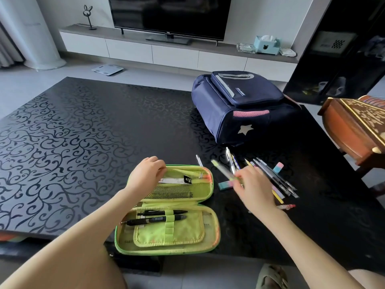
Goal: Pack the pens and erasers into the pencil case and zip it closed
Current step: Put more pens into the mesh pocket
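The green pencil case (125, 245) lies open flat at the near edge of the black patterned counter (73, 142), its mesh-pocket half away from the person and its loop half nearer. Two black pens (158, 216) sit side by side under the elastic loop in the nearer half. The left grip (148, 172) rests on the far left corner of the case, fingers curled over its rim. The right grip (254, 186) pinches a pale green pen (224, 172) (blurred), held aslant above the counter just right of the case. Beneath that pen a long striped eraser (226, 185) lies on the counter. Past the right grip, a loose heap of pens and pencils (275, 178) spreads out, with a pink-and-blue eraser (278, 167) beside its far edge. Behind the heap a navy backpack (239, 107) lies on the counter. Farther back a television (168, 15) stands on a low white cabinet (129, 49).
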A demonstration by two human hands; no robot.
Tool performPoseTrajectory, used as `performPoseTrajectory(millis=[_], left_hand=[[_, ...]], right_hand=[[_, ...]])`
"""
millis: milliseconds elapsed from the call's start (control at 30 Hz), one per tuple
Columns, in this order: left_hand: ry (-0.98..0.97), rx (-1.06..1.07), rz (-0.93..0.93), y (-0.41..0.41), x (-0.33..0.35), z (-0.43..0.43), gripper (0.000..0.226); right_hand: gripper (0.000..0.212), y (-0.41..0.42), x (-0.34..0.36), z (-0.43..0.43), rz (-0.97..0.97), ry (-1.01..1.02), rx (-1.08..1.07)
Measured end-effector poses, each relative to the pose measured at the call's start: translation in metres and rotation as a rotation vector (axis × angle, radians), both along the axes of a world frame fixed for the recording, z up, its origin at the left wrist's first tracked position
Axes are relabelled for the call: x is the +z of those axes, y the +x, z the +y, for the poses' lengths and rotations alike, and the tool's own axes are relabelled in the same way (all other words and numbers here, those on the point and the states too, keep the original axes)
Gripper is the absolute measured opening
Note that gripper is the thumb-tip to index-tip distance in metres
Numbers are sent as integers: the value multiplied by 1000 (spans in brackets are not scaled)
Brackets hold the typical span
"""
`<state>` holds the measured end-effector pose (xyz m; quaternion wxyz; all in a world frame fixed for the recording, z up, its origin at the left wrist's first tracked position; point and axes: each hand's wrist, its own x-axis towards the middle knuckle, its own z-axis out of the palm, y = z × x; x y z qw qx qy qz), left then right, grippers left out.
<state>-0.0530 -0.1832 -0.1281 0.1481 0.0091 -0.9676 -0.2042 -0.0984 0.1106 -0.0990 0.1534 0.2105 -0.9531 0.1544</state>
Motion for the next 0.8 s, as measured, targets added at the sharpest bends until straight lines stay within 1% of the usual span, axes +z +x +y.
performPoseTrajectory(millis=[67, 100, 167, 233, 300, 367, 467, 533, 600, 667, 800], left_hand=[[2, -10, 27, 0, -1, -1, 12], [-1, -14, 41, 0, -1, -2, 12], [-15, -27, 77, 1, 0, 0, 12], [-63, -48, 124, 4, 3, 3, 17], [-110, -58, 149, 9, 6, 5, 20], [-111, -64, 148, 11, 1, 1, 25], [-99, -59, 139, 13, -6, -6, 34], [-102, -22, 149, 15, -4, -2, 30], [-101, 12, 154, 15, 1, 3, 19], [-86, 31, 144, 15, 3, 6, 14], [-50, 33, 117, 12, 2, 6, 12]], right_hand=[[5, 9, 3, -26, 24, 39, 205], [6, 11, 0, -41, 50, 69, 265], [14, 11, -6, -70, 104, 135, 313], [25, 8, -12, -96, 124, 196, 297], [31, 5, -15, -112, 109, 144, 247], [33, 6, -19, -116, 81, 53, 198], [28, 9, -28, -106, 58, -37, 183], [22, 10, -36, -97, 62, -47, 205], [14, 11, -43, -90, 65, -47, 242], [10, 10, -45, -89, 67, -39, 250], [25, 12, -37, -98, 134, 45, 238]])
